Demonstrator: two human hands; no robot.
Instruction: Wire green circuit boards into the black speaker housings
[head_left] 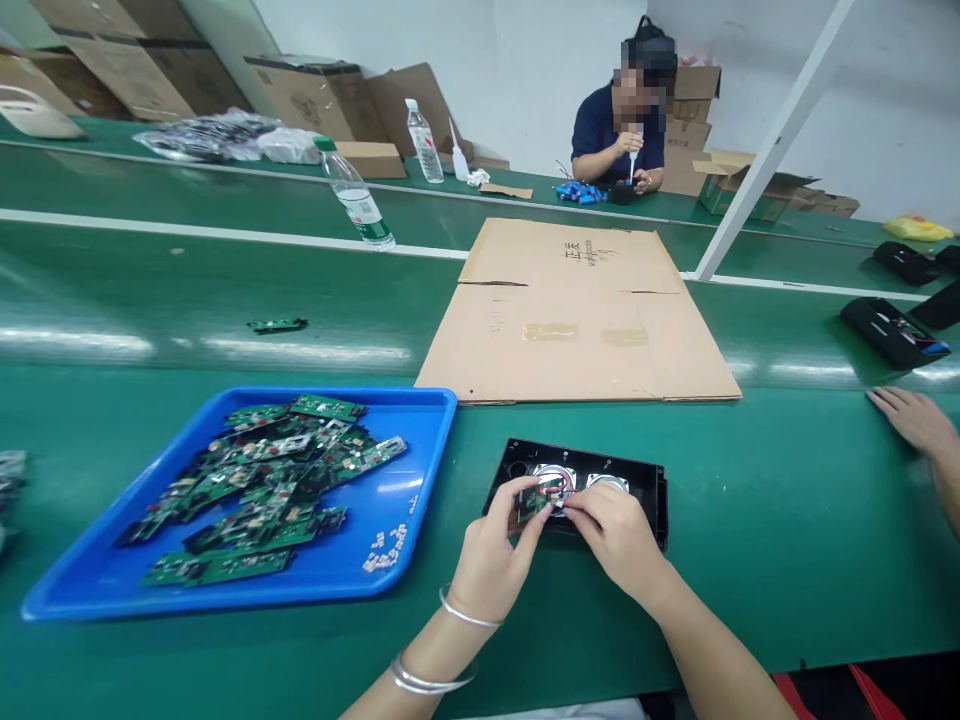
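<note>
My left hand (491,550) holds a small green circuit board (534,500) between thumb and fingers. My right hand (619,530) is closed in a pinch at the board's right edge, on what looks like a small wire connector (559,507). Red wires (556,480) run there. Below both hands lies a black speaker housing (652,500) with two round silver speakers, partly covered by my fingers. To the left, a blue tray (442,430) carries a heap of green circuit boards (270,480) and a small pile of white bits (386,548).
A cardboard sheet (585,300) lies beyond the housing. One board (277,326) and a water bottle (356,195) are farther left. At right are a neighbour's hand (911,420) and black cases (896,330). Another person (622,120) works across the bench, beside a metal post (772,150).
</note>
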